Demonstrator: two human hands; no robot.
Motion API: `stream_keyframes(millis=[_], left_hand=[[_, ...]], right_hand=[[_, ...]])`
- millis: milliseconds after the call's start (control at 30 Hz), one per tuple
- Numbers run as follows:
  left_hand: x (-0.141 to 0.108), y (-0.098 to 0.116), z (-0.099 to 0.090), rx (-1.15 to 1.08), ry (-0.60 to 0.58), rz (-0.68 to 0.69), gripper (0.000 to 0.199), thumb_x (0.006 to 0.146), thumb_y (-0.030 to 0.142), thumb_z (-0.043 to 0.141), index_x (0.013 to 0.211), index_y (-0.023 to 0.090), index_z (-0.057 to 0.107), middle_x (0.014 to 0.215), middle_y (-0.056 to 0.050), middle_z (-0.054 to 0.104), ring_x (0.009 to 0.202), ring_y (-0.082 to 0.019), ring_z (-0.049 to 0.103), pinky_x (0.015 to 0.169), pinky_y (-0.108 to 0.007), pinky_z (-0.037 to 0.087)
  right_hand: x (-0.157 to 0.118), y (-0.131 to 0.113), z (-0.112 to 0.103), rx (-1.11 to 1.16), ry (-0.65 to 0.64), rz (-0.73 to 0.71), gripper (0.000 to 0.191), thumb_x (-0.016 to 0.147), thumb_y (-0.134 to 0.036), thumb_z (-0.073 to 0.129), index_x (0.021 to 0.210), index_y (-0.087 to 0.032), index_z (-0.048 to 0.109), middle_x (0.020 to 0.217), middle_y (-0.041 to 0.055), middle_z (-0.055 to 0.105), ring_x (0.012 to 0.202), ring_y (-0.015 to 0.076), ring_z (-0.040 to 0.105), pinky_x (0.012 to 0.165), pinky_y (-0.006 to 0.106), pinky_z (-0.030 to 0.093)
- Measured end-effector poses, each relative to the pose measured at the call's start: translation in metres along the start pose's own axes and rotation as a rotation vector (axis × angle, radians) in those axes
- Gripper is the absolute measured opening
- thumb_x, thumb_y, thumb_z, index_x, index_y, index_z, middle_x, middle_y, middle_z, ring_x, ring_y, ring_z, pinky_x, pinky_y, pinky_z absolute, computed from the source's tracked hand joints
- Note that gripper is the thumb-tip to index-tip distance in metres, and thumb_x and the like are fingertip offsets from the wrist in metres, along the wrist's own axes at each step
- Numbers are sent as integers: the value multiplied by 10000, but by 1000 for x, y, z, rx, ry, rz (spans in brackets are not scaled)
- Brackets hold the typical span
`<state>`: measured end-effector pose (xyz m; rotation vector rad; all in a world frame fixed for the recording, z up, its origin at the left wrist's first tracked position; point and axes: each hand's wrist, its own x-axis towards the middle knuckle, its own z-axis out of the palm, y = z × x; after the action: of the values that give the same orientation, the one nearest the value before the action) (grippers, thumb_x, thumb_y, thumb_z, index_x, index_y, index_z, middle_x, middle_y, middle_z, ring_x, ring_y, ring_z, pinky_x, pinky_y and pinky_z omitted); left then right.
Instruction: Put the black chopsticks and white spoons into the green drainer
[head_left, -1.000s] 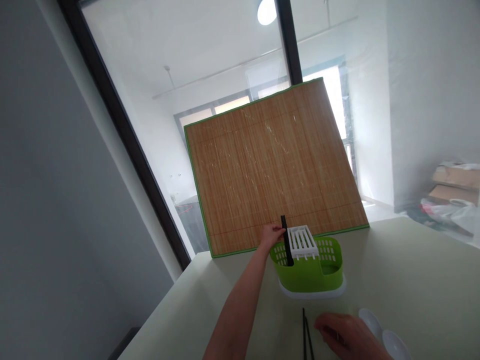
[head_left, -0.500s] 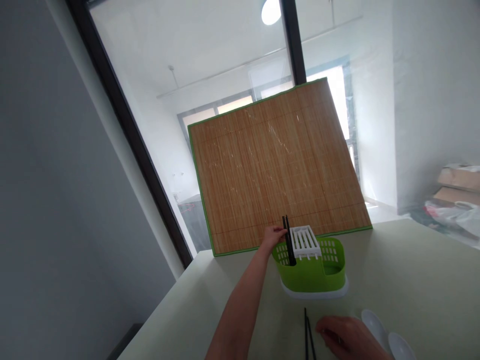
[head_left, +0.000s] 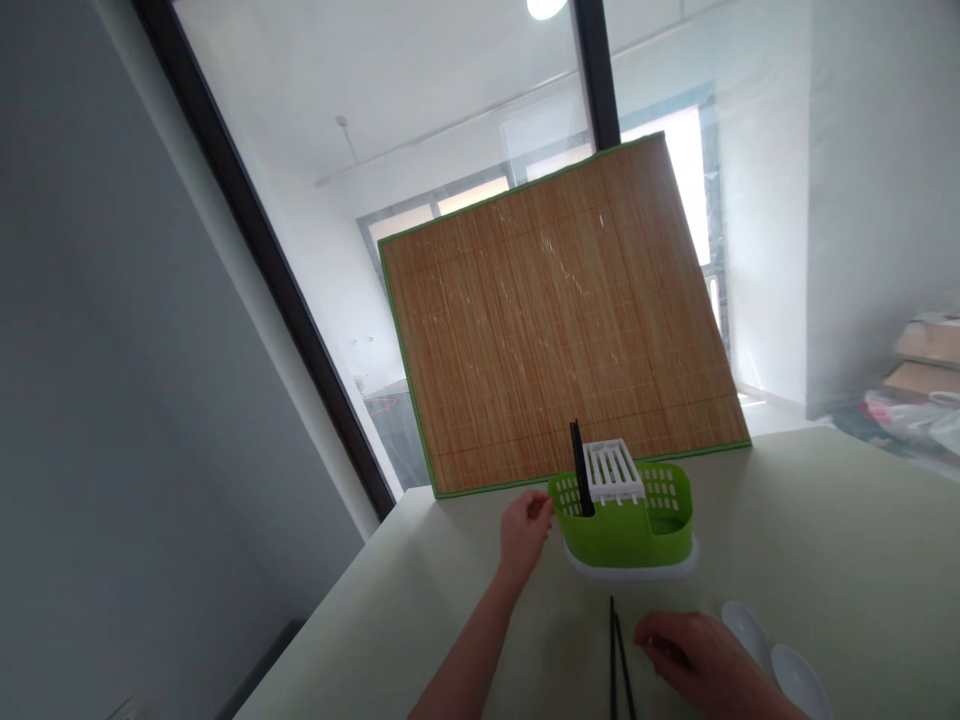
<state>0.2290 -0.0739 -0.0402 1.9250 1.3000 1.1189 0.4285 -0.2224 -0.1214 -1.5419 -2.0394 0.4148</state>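
Observation:
My left hand (head_left: 525, 530) is beside the left end of a green utensil basket (head_left: 611, 540), its fingers curled together and nothing visible in them. Black chopsticks (head_left: 580, 468) stand upright in the basket's left part, leaning slightly, apart from that hand. A white slatted rack (head_left: 613, 470) sits across the basket's top. On the table in front lie two more black chopsticks (head_left: 619, 655), their far tips close together. To their right rests my right hand (head_left: 697, 655), fingers bent inward, with nothing seen in its grip. Two white spoons (head_left: 795, 680) lie partly behind its wrist.
A brown bamboo mat (head_left: 562, 330) with green edging leans on the window behind the basket. The pale table (head_left: 817, 540) extends to the right. Beyond it at far right are cardboard boxes (head_left: 930, 340) and plastic bags.
My left hand has let go of the upright chopsticks and moved down and left, away from them. They now stand closer together in the basket. My right hand has barely moved.

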Motion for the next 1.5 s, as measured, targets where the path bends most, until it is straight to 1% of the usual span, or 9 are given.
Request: stream_keyframes(millis=[167,267,467,633,933,1067,1167,1333,1500], left_hand=[[-108,0,18,545,-301,44,305,748,457,582,824,178,676,814,-61,693,759,-213,627,730,-337,477],[-141,9,37,820,-448,-7,489,664,479,644,972,100,669,949,-176,671,881,-344,623,773,-467,488],[-140,18,58,958,-564,-51,325,733,75,496,1000,71,680,975,-201,675,946,-328,637,808,-440,507],[-131,10,53,996,-552,-87,411,768,-24,363,998,79,688,986,-193,688,967,-297,646,809,-394,509],[-118,35,15,458,-200,38,67,711,211,577,738,177,629,716,-44,668,673,-184,617,621,-264,444],[-119,56,30,58,-94,77,44,726,236,584,706,197,577,627,24,600,563,-105,522,541,-204,401],[-123,59,45,-105,-16,82,38,722,218,598,726,195,568,646,26,590,579,-98,517,549,-191,420],[-123,51,46,-298,-91,104,179,757,233,625,931,196,638,788,-13,658,683,-120,594,600,-196,486],[-111,53,35,-490,-173,61,181,749,299,665,865,162,688,748,-26,640,573,-109,582,516,-206,500]], right_hand=[[1,2,-1,35,-39,41,218,802,-230,478,860,-253,687,674,-8,692,615,169,612,562,257,359],[2,3,-5,64,-32,17,209,806,-240,485,853,-240,689,671,-1,690,631,168,611,578,253,368],[3,8,-7,98,-54,13,226,817,-240,464,864,-219,685,660,7,690,622,165,613,572,249,378],[2,8,-6,75,-60,-13,226,809,-239,465,846,-224,687,663,4,686,629,168,606,569,250,378],[-6,-14,2,158,-69,-24,357,725,-233,580,1081,-238,609,687,-33,656,594,130,570,546,223,365],[-9,-24,6,267,-39,-96,98,757,-245,576,839,-195,598,697,-8,636,595,134,547,550,223,397],[-8,-26,0,344,13,-185,189,878,-294,452,889,-199,616,827,48,678,750,187,607,685,264,463],[-5,-17,-9,247,42,-199,243,931,-311,375,950,-224,601,926,56,686,807,187,633,722,262,467],[-4,-11,-5,107,-9,-213,188,921,-263,399,1000,-240,567,927,28,672,776,179,634,676,259,439]])
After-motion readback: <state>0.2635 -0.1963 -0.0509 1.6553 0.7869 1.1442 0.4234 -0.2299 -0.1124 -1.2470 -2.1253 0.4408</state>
